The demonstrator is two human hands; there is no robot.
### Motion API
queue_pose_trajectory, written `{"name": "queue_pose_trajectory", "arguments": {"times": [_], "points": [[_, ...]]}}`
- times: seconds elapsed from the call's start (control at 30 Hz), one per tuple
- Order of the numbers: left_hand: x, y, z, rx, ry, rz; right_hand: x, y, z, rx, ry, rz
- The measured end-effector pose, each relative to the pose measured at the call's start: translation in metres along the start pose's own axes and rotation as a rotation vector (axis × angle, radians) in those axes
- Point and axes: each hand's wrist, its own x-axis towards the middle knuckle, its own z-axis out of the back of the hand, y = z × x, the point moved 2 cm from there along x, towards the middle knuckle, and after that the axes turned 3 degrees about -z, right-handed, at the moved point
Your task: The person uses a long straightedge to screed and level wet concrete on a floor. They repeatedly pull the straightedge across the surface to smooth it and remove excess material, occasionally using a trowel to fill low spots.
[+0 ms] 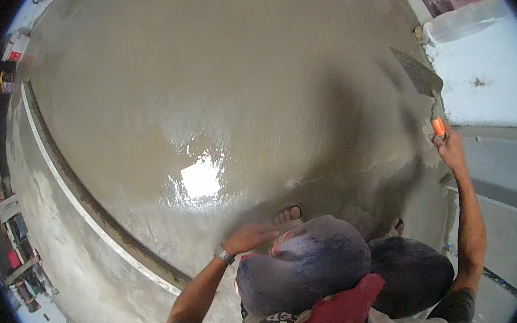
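My right hand [451, 149] is closed round the orange handle of a pointed trowel [418, 75]. The trowel's blade, grey with mortar, is at the right edge of the wet grey cement floor [232, 71], beside a white block-like surface. My left hand [251, 237], with a watch [223, 255] at the wrist, is held out by my left knee. Its fingers look stretched out and hold nothing, though their tips are hard to make out. I am crouching, and my bare toes show beyond the left knee.
A long pale-edged strip [85, 202] runs along the left side of the wet cement, with drier grey floor beyond it. Several tools and scraps [29, 292] lie at the far left. The white surface [481, 74] and grey ledges border the right. Bright light reflects off the wet cement.
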Motion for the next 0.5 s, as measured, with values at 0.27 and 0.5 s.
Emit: {"name": "queue_pose_trajectory", "arguments": {"times": [0.27, 0.5], "points": [[-0.127, 0.039, 0.061, -0.186, -1.363, 0.103, 0.026, 0.030, -0.025, 0.111, 0.195, -0.106], [-0.197, 0.133, -0.012, -0.129, -1.628, 0.163, -0.008, 0.047, -0.079, 0.296, 0.090, 0.279]]}}
